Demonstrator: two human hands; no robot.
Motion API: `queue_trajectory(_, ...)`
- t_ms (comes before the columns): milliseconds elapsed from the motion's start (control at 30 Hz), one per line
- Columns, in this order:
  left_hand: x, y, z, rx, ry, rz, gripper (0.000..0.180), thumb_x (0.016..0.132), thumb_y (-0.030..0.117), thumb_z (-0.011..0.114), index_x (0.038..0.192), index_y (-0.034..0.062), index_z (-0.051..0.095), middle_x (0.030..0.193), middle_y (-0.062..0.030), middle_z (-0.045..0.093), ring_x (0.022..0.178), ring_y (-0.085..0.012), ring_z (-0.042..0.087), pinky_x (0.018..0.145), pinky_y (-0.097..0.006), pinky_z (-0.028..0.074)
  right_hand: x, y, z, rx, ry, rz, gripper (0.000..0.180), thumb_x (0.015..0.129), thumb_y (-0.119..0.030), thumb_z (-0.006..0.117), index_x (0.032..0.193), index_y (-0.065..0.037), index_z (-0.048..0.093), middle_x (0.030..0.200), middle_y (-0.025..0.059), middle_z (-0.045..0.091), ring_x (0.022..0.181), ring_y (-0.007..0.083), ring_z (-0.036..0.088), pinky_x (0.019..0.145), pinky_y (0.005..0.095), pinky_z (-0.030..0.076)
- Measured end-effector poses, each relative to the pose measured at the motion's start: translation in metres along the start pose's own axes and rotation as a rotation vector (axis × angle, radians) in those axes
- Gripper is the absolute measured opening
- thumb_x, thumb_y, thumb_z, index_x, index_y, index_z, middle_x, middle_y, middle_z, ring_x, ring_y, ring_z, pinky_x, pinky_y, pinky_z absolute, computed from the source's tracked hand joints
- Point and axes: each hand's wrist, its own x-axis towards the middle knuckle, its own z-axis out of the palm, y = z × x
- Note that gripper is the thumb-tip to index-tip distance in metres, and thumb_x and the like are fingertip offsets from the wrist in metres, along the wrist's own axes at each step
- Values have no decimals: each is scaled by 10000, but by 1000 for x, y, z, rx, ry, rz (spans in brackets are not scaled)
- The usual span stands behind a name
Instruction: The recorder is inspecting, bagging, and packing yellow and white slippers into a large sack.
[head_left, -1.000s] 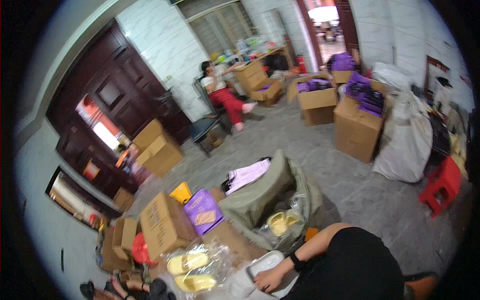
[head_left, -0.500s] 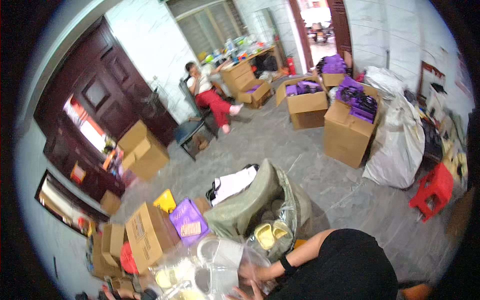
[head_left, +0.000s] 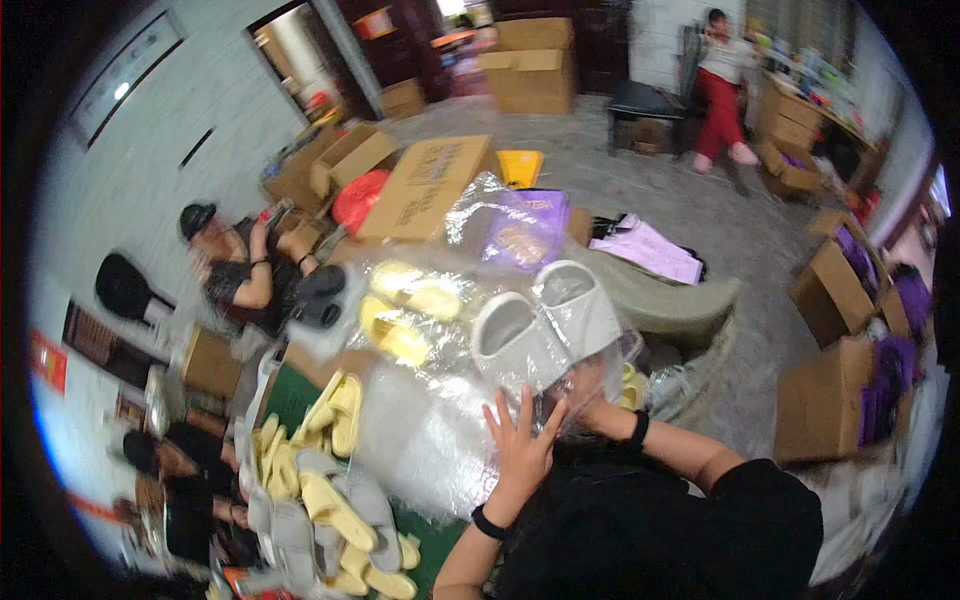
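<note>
A pair of light grey slippers (head_left: 538, 358) lies in front of me, with clear plastic bag film over and around it. My left hand (head_left: 522, 452) rests on the film at the slippers' near ends, its fingers spread. Against those same ends is my right hand (head_left: 597, 408), partly covered by film, with bent fingers that seem to grip the slippers. Just left, yellow slippers (head_left: 395, 330) show beneath more clear plastic bags (head_left: 425, 425). A heap of yellow and grey slippers (head_left: 340, 515) covers the table's left part.
A purple bag (head_left: 525, 225) and a carton (head_left: 430, 190) stand beyond the plastic. An olive woven sack (head_left: 680, 300) gapes at right, near cartons (head_left: 825, 400) of purple goods. Two people (head_left: 250, 265) work at left; another person (head_left: 722, 85) sits far off.
My view has swung left, bringing the slipper heap and two people at left into sight. My left hand now shows whole, spread on the film; the grey slippers remain by my hands.
</note>
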Motion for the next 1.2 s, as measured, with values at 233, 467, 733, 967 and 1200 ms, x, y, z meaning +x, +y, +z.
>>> queue_trajectory(233, -26, -20, -8, 103, 71, -17, 575, 729, 165, 582, 1260, 329, 435, 1442, -50, 203, 1304, -414, 151, 912, -731, 122, 19, -69, 36, 384, -236, -402, 373, 751, -252, 550, 1010, 17, 555, 1061, 207, 511, 993, 366, 465, 977, 489, 247)
queue_trajectory(467, -64, 4, -28, 93, 16, -107, 603, 754, 157, 545, 1310, 308, 364, 1436, -95, 193, 1304, -402, 168, 950, -678, 186, -5, -57, 74, 811, -341, -339, 354, 790, -198, 519, 1063, 26, 518, 1091, 205, 493, 1015, 355, 456, 984, 463, 247)
queue_trajectory(733, -95, -15, -44, 179, 674, -374, 695, 790, 158, 611, 1381, 205, 250, 1453, -154, 64, 1333, -365, 84, 1045, -546, 116, 16, -126, 83, 970, -335, 72, 338, 833, -138, 483, 1124, 36, 477, 1125, 202, 472, 1040, 342, 446, 993, 433, 246)
queue_trajectory(967, -126, -25, -34, -1008, 743, -941, 529, 878, 125, 513, 1335, -6, 281, 1215, -116, 483, 1094, -164, 444, 940, -294, 347, 7, -170, 99, 796, -527, -45, 405, 867, -162, 474, 1197, 54, 383, 1181, 248, 413, 1103, 371, 382, 973, 440, 252)
queue_trajectory(1200, -177, -45, 1, -1088, 555, -1241, 361, 950, 283, 361, 1184, 18, 433, 968, -164, 570, 873, -232, 602, 745, -328, 490, 30, -208, 122, 349, -687, -106, 514, 806, -300, 547, 1162, 47, 416, 1132, 288, 430, 1063, 454, 388, 945, 491, 264)
